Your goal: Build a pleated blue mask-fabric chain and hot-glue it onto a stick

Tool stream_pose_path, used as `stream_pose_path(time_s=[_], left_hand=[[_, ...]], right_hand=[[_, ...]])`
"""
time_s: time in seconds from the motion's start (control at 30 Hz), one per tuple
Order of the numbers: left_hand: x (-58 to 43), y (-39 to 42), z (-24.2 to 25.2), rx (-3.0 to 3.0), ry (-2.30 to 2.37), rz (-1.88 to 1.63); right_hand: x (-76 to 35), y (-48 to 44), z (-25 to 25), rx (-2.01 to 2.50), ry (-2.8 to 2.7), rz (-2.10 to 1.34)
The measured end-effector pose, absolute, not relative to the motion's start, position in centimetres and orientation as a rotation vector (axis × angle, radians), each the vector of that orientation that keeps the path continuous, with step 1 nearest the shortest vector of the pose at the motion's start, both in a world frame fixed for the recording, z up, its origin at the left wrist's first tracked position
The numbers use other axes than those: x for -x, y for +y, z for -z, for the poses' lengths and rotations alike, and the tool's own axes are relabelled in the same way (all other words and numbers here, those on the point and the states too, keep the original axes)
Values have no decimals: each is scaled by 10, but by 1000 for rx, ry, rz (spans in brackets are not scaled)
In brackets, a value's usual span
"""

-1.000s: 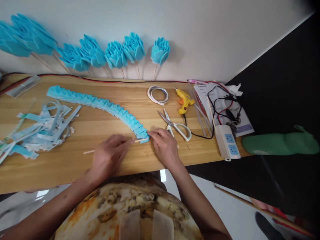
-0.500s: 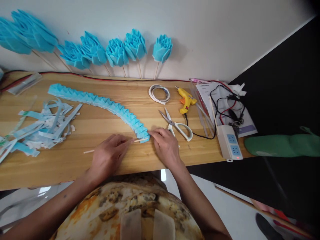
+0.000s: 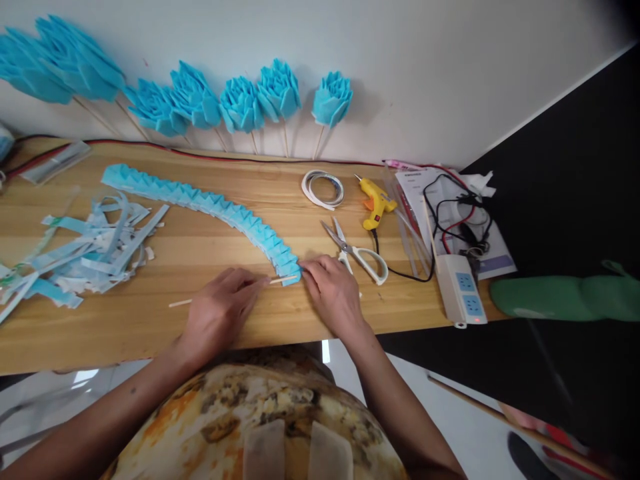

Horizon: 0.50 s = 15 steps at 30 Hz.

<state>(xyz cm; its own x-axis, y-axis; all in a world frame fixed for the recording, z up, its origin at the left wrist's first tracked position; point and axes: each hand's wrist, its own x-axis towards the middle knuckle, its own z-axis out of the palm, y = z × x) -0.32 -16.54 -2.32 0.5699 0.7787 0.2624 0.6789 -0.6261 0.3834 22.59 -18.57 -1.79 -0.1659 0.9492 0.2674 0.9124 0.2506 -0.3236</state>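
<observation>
A thin wooden stick (image 3: pixel 181 303) runs through the fingers of my left hand (image 3: pixel 220 307), which is closed on it. The stick's far tip lies over the near end of a long blue folded strip (image 3: pixel 215 203) with a zigzag edge, curving across the table from the upper left. My right hand (image 3: pixel 333 290) pinches that same end of the strip from the right side. Scissors (image 3: pixel 353 248) with white handles lie partly spread just beyond my right hand.
Blue flowers on sticks (image 3: pixel 241 105) lean against the wall. Paper scraps (image 3: pixel 103 250) are heaped at left. A tape roll (image 3: pixel 323 189), a yellow glue gun (image 3: pixel 375 203), papers with cables (image 3: pixel 465 213), a power strip (image 3: pixel 461 290) and a green bottle-shaped object (image 3: pixel 560 299) are toward the right.
The whole view has shifted slightly, so things on the table appear a little further right. Both hands keep the same hold on the stick and strip.
</observation>
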Motion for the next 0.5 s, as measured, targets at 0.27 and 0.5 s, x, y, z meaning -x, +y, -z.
stream_pose_path(time_s=[0.27,0.5], left_hand=[[0,-167,22,-2457,1268,-596],[3,-168,28,-2495,1245,-614]], right_hand=[[-226,-177,3,1785,-2170,-271],[-229,-182,4,1616,-1671,-847]])
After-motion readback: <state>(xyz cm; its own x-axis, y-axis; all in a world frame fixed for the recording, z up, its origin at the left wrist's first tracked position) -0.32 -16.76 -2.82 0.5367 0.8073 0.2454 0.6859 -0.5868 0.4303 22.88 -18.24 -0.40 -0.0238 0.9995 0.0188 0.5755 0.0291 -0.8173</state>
